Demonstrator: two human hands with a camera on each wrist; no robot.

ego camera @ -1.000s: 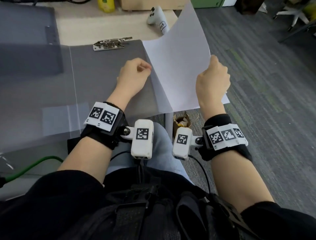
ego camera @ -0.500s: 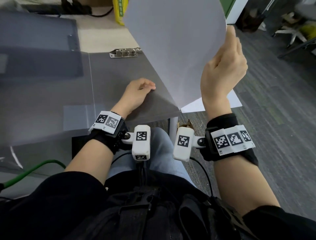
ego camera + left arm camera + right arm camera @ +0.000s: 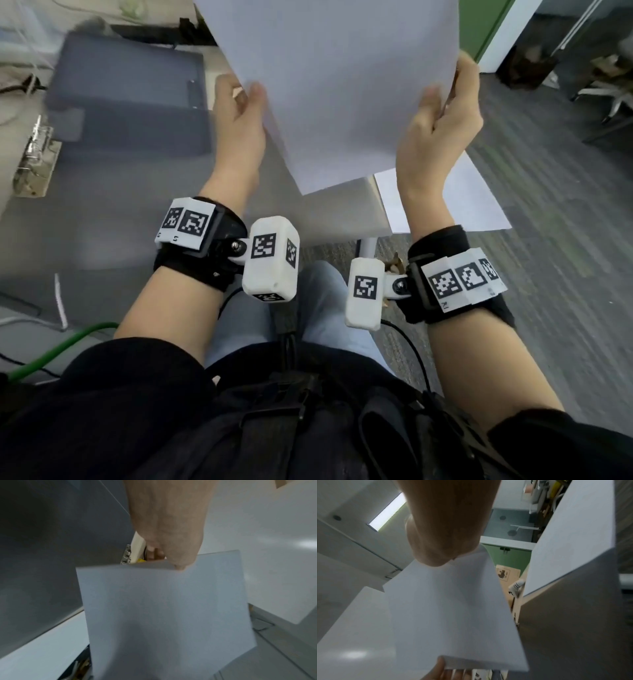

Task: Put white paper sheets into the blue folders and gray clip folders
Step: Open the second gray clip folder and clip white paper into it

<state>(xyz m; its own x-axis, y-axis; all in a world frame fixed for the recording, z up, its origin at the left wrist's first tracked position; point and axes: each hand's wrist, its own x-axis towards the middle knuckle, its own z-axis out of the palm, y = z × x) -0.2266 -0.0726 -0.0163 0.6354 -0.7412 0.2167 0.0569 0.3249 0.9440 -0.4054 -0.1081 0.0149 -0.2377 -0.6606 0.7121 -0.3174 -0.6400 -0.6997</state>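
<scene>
Both hands hold one white paper sheet [image 3: 342, 85] upright in the air above the table's right corner. My left hand [image 3: 246, 99] pinches its left edge, thumb on the near face. My right hand [image 3: 445, 92] grips its right edge. In the left wrist view the sheet [image 3: 168, 608] hangs past my left hand [image 3: 173, 555]. In the right wrist view the sheet [image 3: 453, 615] runs from my right hand [image 3: 436, 555] across to fingers at its far edge. The open gray clip folder [image 3: 130, 102] lies flat on the table at the left, its metal clip [image 3: 34, 150] at the far left.
More white sheets [image 3: 479, 205] lie on the table's right corner, partly overhanging its edge. Below the folder a green cable [image 3: 68, 346] runs along the near left. Gray carpet [image 3: 565, 171] spreads out to the right, with a chair base at the far right.
My left hand left the gray folder and took the sheet's left edge. The right hand raised the sheet higher, so both hands now hold it upright.
</scene>
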